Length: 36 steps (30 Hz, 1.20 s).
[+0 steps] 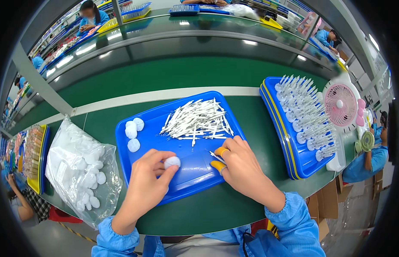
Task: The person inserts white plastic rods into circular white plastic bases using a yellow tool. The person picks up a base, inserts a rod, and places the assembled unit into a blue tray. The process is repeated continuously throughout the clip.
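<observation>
A blue tray lies in front of me. My left hand is over its near left part, thumb and fingers closed on a white round piece like a small ball. At the tray's right side my right hand, with yellow finger covers on thumb and index finger, pinches a thin white stick. The stick and the round piece are apart. Beyond my hands, a loose heap of thin white sticks fills the tray's far part. Several white round pieces rest along its left side.
A clear plastic bag of white round pieces lies left. On the right, stacked trays hold rows of round pieces with upright sticks, beside a pink-and-white fan. A green conveyor belt runs beyond the table; other people sit farther off.
</observation>
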Each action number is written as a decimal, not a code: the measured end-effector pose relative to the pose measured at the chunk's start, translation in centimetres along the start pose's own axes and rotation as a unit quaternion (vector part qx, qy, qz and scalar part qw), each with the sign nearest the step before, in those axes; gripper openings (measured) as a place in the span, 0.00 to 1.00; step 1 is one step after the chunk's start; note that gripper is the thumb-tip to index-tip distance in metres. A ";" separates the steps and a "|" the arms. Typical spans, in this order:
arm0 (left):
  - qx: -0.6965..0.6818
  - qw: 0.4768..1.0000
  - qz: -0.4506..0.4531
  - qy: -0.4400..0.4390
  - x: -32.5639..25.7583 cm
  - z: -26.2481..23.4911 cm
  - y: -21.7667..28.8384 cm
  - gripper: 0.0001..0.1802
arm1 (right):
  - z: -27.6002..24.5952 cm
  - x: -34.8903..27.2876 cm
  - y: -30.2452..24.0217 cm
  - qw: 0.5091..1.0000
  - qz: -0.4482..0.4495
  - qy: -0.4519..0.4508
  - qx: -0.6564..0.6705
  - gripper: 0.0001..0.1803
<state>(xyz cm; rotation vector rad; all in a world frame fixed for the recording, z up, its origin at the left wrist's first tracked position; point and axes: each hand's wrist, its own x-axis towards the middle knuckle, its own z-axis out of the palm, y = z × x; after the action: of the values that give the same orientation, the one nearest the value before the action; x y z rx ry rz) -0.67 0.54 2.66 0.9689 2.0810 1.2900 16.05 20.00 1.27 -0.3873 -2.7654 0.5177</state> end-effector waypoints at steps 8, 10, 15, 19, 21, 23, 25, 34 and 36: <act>-0.176 0.984 -0.036 -0.014 -0.5 2.0 -0.6 0.08 | -1.1 -0.2 -2.7 0.972 -0.003 -0.037 0.231 0.22; -0.146 0.989 0.002 0.001 -0.6 2.2 -0.6 0.09 | -0.9 -0.2 -3.3 0.961 -0.019 -0.038 0.274 0.24; -0.067 0.995 0.069 0.033 -0.7 2.6 -0.8 0.11 | 0.1 -0.4 -3.0 0.969 -0.075 -0.024 0.232 0.26; -0.006 0.996 0.074 0.044 -0.8 2.7 -0.1 0.10 | 0.6 -0.5 -2.3 0.977 -0.054 -0.025 0.205 0.25; 0.012 0.996 0.073 0.050 -0.9 2.8 -0.1 0.09 | 0.7 -0.6 -2.2 0.978 -0.042 -0.039 0.199 0.25; 0.022 0.997 0.051 0.046 -1.0 2.9 -0.1 0.09 | 0.8 -0.5 -2.3 0.977 -0.043 -0.038 0.206 0.24; 0.032 0.997 0.055 0.046 -1.1 3.0 -0.1 0.09 | 1.0 -0.5 -2.6 0.976 -0.047 -0.035 0.211 0.24; 0.078 0.984 0.143 0.073 -1.5 3.6 -0.6 0.11 | 1.5 -1.2 -3.7 0.968 -0.049 0.018 0.245 0.23; 0.084 0.982 0.154 0.073 -1.9 3.7 -0.7 0.12 | 1.7 -1.2 -3.8 0.964 -0.049 0.036 0.257 0.22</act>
<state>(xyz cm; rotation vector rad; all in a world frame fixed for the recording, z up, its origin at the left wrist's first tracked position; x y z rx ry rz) 2.95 0.91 0.58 1.3505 2.2464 1.3873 15.82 15.64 0.94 -0.1404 -2.4391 1.1300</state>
